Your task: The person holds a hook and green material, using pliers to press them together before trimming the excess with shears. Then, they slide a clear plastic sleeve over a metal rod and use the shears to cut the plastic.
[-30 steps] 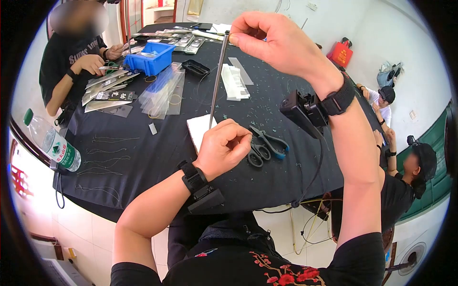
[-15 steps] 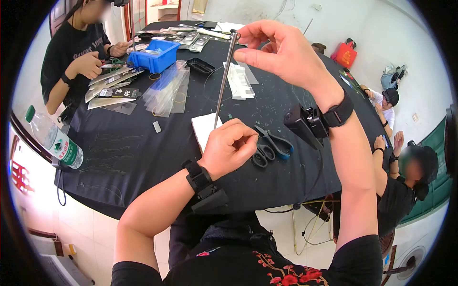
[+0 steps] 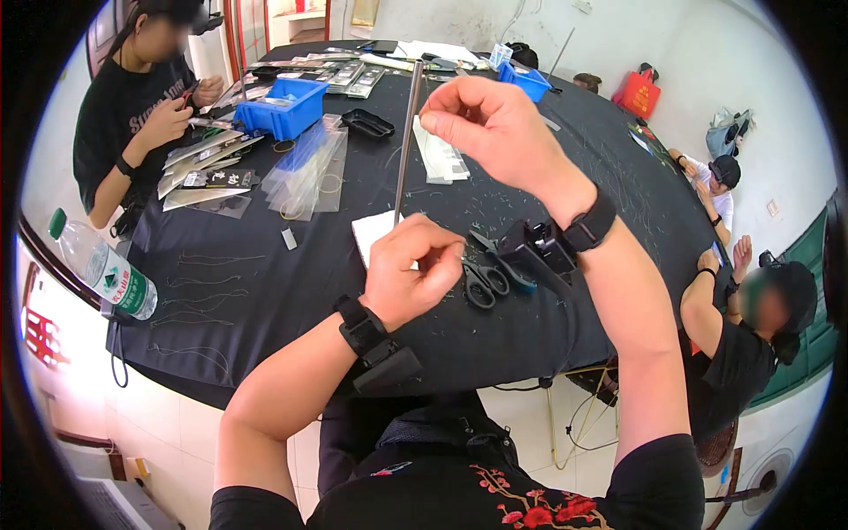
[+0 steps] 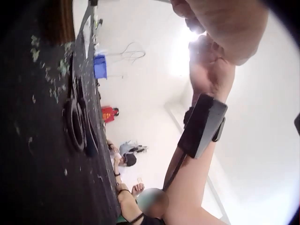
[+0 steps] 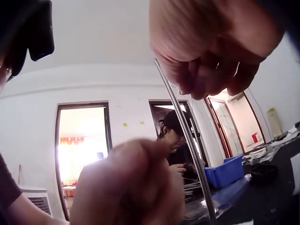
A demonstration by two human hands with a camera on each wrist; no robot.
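Note:
A slim metal rod (image 3: 408,146) stands upright, leaning slightly, from a white block (image 3: 371,231) on the black-covered table (image 3: 291,344). My right hand (image 3: 508,132) is just right of the rod's upper part, thumb and forefinger pinching a thin line (image 5: 191,104) that shows faintly in the right wrist view. My left hand (image 3: 411,269) is low at the rod's foot, in front of the block, with fingers curled and thumb tip pressed to the forefinger. What it pinches is too fine to make out clearly. The rod's top (image 5: 156,61) is bare.
Scissors (image 3: 484,284) and blue-handled pliers (image 3: 517,278) lie right of my left hand among green scraps. Lengths of line (image 3: 199,300) and a water bottle (image 3: 106,269) are on the left. Beyond are clear sleeves (image 3: 309,172), a blue bin (image 3: 281,108) and a seated person (image 3: 146,115).
My right hand was at the rod's tip, its fingers then spread, and has come down beside the rod with fingertips closed together. The small dark bit at the tip is gone. My left hand stays nearly still.

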